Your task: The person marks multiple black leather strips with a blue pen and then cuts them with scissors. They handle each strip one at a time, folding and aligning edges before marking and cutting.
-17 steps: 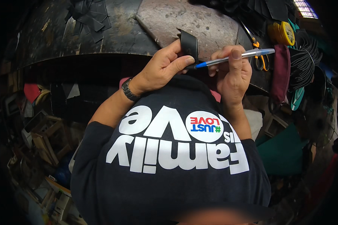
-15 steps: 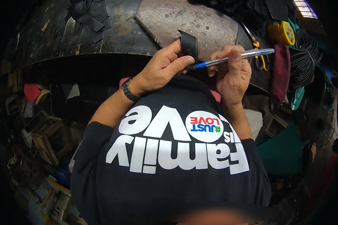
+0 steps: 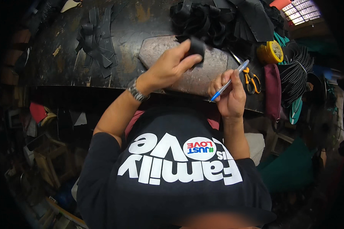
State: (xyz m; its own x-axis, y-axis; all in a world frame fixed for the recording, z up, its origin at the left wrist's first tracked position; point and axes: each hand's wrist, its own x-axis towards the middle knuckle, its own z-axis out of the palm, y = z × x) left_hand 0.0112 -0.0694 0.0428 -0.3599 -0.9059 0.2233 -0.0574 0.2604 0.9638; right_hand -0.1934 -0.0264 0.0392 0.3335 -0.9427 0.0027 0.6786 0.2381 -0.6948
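My left hand [image 3: 171,65] holds a curved black strip [image 3: 195,47], which looks like leather, between thumb and fingers. The hand is slightly blurred, above a flat grey slab [image 3: 156,49] on the table. To its right, my right hand [image 3: 231,91] is closed round a clear ballpoint pen [image 3: 231,81] with a blue tip end. The pen slants, its point down toward the table's near edge, apart from the strip. Part of the strip is hidden behind my left fingers.
A pile of black strips [image 3: 202,19] lies at the far side, with a smaller bunch [image 3: 97,42] at left. Orange-handled scissors [image 3: 252,82], a yellow tub [image 3: 270,52], a maroon pouch [image 3: 272,91] and a bundle of black cords [image 3: 297,76] sit at right.
My left hand has carried the black strip away from my body, off the pen's tip. My right hand has dropped nearer the table edge, and the pen now stands more steeply. The view has shifted farther forward.
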